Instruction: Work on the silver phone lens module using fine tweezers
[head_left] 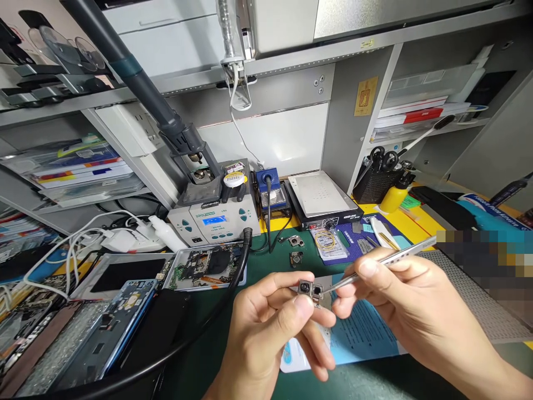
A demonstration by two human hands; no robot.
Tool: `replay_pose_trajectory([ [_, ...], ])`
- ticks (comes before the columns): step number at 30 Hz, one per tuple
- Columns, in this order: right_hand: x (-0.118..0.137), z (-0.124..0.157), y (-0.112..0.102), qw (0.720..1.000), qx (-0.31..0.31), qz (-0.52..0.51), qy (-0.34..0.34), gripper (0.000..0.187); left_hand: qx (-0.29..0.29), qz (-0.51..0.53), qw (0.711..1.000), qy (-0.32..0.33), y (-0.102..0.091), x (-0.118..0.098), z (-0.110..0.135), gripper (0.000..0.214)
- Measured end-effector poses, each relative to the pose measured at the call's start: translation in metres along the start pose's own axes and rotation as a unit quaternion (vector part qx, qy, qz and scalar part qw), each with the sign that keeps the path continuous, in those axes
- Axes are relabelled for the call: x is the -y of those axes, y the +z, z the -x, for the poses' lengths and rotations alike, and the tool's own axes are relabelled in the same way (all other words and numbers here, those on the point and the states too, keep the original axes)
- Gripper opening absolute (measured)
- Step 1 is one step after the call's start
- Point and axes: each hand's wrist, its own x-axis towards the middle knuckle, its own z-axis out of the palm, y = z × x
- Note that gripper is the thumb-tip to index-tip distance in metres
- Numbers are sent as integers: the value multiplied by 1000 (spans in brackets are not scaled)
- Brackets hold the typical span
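My left hand (266, 328) pinches a small phone camera module (305, 287) between thumb and fingers, its two dark square lenses facing up toward me. In my right hand (410, 294) is a slim metal pair of tweezers (397, 255), gripped like a pen. Their tip meets the right side of the module, by the smaller lens; whether it presses on it I cannot tell. Under both hands lies a blue and white printed sheet (366, 328) on the green mat (200, 355). Just beyond my left fingers rest two more small metal parts (295, 240), much like camera modules.
A thick black hose (187, 344) curves across the left from the hot-air station (214, 219). Behind the hands stand a soldering iron stand (272, 194) and a flat heating plate (320, 194). Phone parts in a tray (208, 266) lie left; a yellow bottle (393, 195) stands right.
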Motion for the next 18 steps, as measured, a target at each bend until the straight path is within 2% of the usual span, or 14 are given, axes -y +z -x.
replay_pose_trajectory([
  [6,1,-3,0,1000,15,-8,12,27,-3,-4,1000,-1,0,0,0,25],
  [18,1,0,2,1000,4,-5,-25,15,-12,-9,1000,-1,1,-2,0,23],
])
